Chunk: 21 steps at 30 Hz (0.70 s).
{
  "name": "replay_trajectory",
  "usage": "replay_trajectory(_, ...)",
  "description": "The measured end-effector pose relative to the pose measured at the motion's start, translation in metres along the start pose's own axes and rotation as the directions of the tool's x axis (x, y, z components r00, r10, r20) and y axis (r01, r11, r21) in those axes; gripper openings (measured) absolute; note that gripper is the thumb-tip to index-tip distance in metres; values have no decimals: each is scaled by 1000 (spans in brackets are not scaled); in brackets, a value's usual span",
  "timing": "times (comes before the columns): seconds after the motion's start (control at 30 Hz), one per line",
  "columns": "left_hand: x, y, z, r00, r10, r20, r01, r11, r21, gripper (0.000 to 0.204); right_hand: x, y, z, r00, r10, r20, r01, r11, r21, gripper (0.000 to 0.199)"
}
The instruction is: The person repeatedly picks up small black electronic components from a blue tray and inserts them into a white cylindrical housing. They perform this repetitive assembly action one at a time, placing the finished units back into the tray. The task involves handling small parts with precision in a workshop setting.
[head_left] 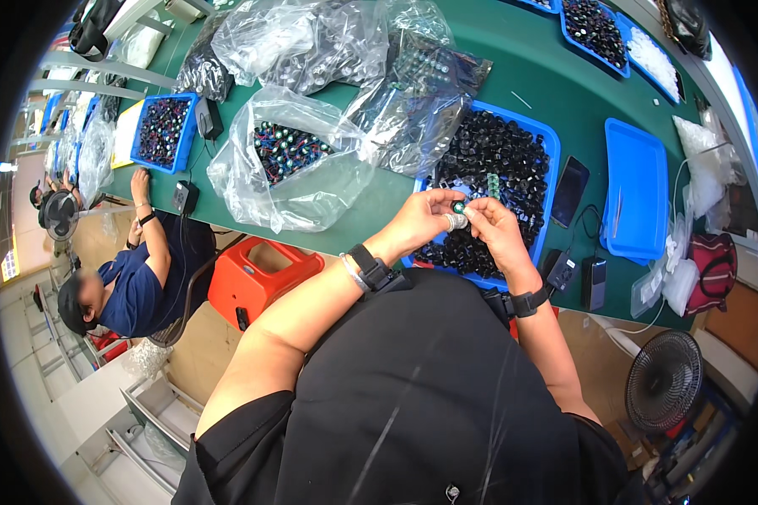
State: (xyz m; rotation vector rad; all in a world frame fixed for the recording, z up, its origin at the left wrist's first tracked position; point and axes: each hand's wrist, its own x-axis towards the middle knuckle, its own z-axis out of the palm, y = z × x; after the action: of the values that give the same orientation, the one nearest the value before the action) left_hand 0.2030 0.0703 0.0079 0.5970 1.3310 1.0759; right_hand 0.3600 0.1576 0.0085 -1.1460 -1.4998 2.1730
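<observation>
Over the near part of a blue tray (555, 160), my two hands meet fingertip to fingertip. My left hand (419, 223) is closed in a pinch on a small round black part (458, 206) with a greenish middle. The fingers of my right hand (499, 234) pinch at the same part from the other side. Something pale and shiny shows at my left fingertips; its kind is too small to tell. Below and beyond my hands, many loose black pieces (488, 147) fill the tray. A small green strip (493, 185) lies on them.
Left of the tray lies an open clear bag (328, 181) of wired small parts, with more filled bags (312, 50) behind. To the right are a phone (570, 192), a blue tray (636, 189) and a cabled black device (594, 282). A co-worker (156, 269) sits left, beyond a red stool (257, 290).
</observation>
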Motion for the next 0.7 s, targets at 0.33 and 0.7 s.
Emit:
replay_trajectory(0.33,4,-12,-4,993,-113,-40,105,978,-180,28,5,13,0,997,59,41,-52,986,-158,13)
replay_trajectory(0.7,-5,0,3,862,475,-177,-286,743,605,21,-6,-17,22,985,172,-19,-171,952,-254,17)
